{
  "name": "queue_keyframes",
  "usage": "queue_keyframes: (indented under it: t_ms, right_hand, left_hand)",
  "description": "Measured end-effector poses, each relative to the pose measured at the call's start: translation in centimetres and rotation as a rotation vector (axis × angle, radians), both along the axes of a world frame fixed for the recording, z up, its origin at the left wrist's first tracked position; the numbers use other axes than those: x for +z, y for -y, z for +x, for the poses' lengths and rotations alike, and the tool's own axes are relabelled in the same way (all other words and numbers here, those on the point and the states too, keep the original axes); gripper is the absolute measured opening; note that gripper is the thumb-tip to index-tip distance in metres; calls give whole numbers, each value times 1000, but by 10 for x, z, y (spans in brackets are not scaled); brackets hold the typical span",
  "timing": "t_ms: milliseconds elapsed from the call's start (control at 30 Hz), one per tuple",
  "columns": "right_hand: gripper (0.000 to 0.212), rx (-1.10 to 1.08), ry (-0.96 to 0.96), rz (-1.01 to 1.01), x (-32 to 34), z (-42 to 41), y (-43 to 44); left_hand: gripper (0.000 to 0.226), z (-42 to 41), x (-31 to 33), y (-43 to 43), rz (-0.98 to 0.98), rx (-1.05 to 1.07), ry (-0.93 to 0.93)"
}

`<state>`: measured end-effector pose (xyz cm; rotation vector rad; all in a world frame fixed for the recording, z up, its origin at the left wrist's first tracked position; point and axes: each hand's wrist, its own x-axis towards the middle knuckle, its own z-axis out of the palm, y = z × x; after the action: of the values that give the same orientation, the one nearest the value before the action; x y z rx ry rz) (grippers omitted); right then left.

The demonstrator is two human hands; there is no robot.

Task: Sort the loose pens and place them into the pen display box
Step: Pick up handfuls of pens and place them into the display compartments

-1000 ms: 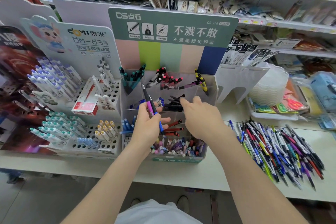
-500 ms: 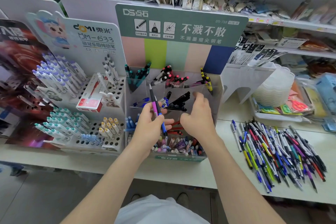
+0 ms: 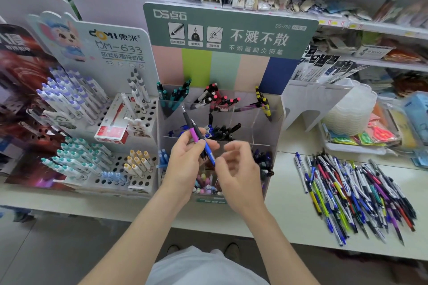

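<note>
Left hand (image 3: pixel 185 164) pinches two pens (image 3: pixel 200 143) between thumb and curled fingers, held up in front of the pen display box (image 3: pixel 275 120), over its middle row. One is the purple-grip pen (image 3: pixel 193 133), the other the blue-grip pen (image 3: pixel 209 154). They lie side by side and touching, with the long axis on a diagonal: top ends up-left toward the back row, lower ends down-right. Right hand (image 3: pixel 238 169) is just beside those lower ends, fingers loosely curled, nothing in it. It is motion-blurred, so I can't tell if the thumb touches the blue-grip pen's tip. Key relation: the blue-grip pen's free end points straight at the right hand, which is the nearer one to take it. A pull along that diagonal looks like the way to split the pair, and the step is likely separating them by colour. The box compartments already hold sorted stock: teal pens (image 3: pixel 176 97) back left, red-capped pens (image 3: pixel 215 97) back middle, yellow-black pens (image 3: pixel 264 104) back right, black pens (image 3: pixel 222 132) in the middle row. Some blue pens (image 3: pixel 180 131) sit middle-left, right behind the held pair. The loose pens (image 3: pixel 359 194) lie in a big heap on the bench (image 3: pixel 289 210), well apart to the right of both hands, so most of the sorting is not yet done. Risk: the purple-grip pen slipping out when the other is drawn away.
</note>
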<state>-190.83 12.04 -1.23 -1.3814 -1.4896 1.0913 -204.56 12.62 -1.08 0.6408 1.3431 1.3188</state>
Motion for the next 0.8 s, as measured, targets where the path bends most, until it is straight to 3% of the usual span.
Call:
queue_keyframes:
  t_ms: [100,333,467,533,800]
  right_hand:
    - [15,10,-183,-105,-4,-8,5]
    - [15,-267,-477,-75,4,-13,-14]
    - [18,-317,-241,164,2,-12,-16]
    - [18,-222,-94,241,1,-14,-13]
    - [24,116,142,340,-9,-69,-36]
  left_hand:
    - [22,2,5,1,-4,-11,89]
    - [21,-9,0,2,-63,84,-10]
    - [28,-26,-9,6,-145,267,-119]
    - [31,-34,-14,8,-187,340,-134]
    - [33,-42,-15,13,-209,337,-119]
